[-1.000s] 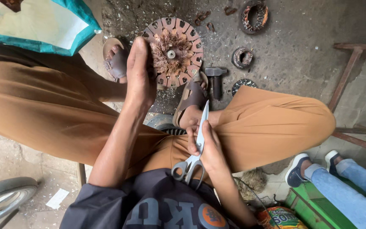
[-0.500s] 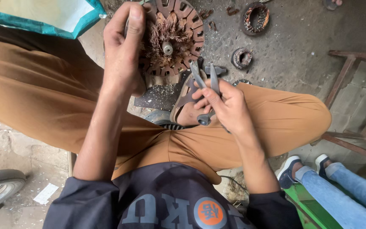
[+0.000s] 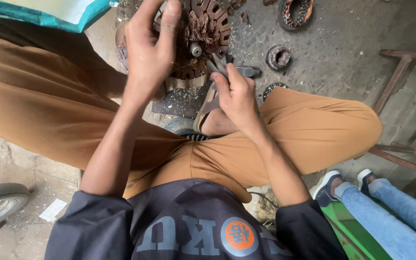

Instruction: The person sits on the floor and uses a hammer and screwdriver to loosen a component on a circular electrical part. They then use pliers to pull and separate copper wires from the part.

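Clearly we grip the heavy, rigid stator (image 3: 203, 38) by its rim with our left hand (image 3: 148, 53), our right hand (image 3: 237, 96) clenching scissors (image 3: 217, 65).

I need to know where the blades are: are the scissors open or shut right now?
Cannot tell. The right hand covers most of the scissors; only a grey tip shows, against the stator.

Left hand (image 3: 150, 48): raised at the top of view, back toward the camera, fingers curled forward in a grip, thumb (image 3: 169, 26) extended upward. Left forearm: bare, running straight up from a dark sleeve. Right hand (image 3: 237, 98): lower, just beside the left, fingers bunched closed and pointing up-left, knuckles up. Right forearm: bare, angled in from lower right.
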